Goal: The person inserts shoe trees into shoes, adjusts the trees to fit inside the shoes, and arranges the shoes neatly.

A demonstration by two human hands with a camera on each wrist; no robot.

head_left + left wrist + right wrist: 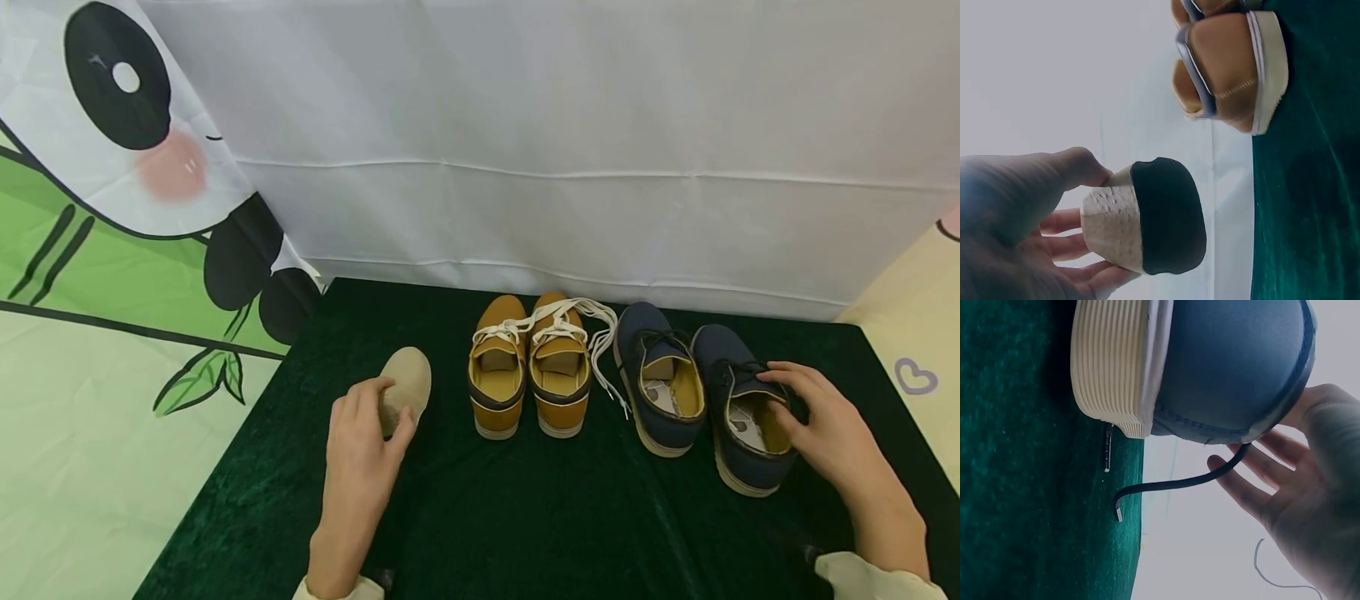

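Note:
My left hand (360, 437) holds a beige oval brush (408, 379) by its edges, left of the shoes. In the left wrist view the pale block (1110, 219) of the brush faces the palm and a dark part, looking like bristles, points toward the cloth. My right hand (832, 425) grips the right-hand dark blue shoe (750, 479), index finger by the laces and thumb at the opening. The right wrist view shows that shoe's heel (1229, 369), its ribbed cream sole and a dark lace (1179, 483) hanging beside the fingers.
The other dark blue shoe (648, 333) stands just left of the gripped one. A tan pair (495, 417) sits at mid-table, its long white laces (596, 308) trailing toward the blue shoes. Dark green cloth (525, 517) covers the table; a white sheet (562, 225) hangs behind.

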